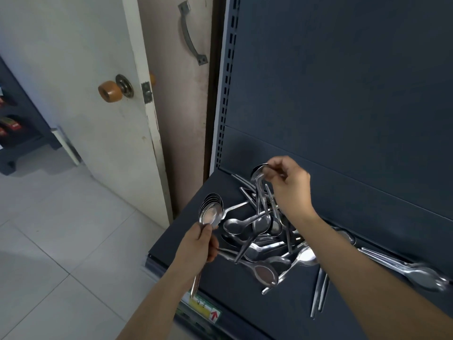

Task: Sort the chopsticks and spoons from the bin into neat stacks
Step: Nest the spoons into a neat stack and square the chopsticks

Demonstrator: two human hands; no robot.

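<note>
While my left hand (201,244) is clenched round the handles of a nested stack of spoons (211,213), their bowls stand up above my fist facing me, and the handles run down out of it over the front left corner of the shelf (228,290). My right hand (289,185) pinches one spoon (258,182) just under its bowl near the back edge; it hangs almost upright, bowl up, its handle reaching down into the loose pile (259,236). That pile lies in the middle of the shelf, spoons crossed and pointing every way. Two chopsticks (320,290) lie side by side near the front edge, running front to back. At the right edge a blurred bunch of spoons (404,268) lies together, bowls toward the front right corner.
</note>
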